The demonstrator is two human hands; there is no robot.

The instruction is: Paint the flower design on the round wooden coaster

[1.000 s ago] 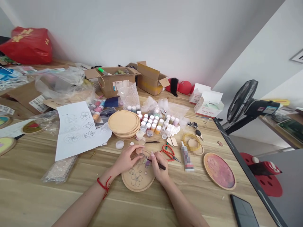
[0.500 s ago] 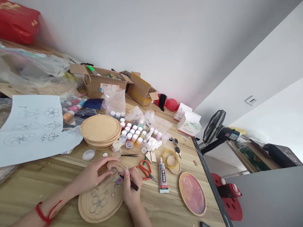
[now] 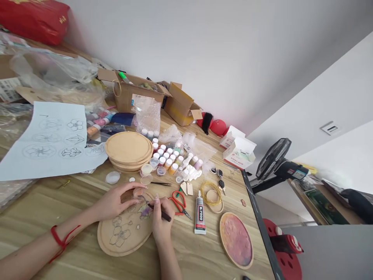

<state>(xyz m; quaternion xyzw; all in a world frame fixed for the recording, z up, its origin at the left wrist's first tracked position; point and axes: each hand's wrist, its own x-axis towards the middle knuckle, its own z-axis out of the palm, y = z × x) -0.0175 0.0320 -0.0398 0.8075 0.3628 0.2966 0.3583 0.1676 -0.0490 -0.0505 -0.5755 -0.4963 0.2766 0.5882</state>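
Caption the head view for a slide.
Right hand holds a dark tool at a flower-sketched wooden plate, left hand opposite.

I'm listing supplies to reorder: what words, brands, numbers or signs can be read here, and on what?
"B-7000": slim silver, black and red squeeze tube.
"STICKY NOTE": front white-and-red cardboard box.
Partly hidden: lettering on the matching box behind.
Too small or blurred: yellow lettering on the shiny red plastic bag; labels on the brown cardboard boxes and black fan.
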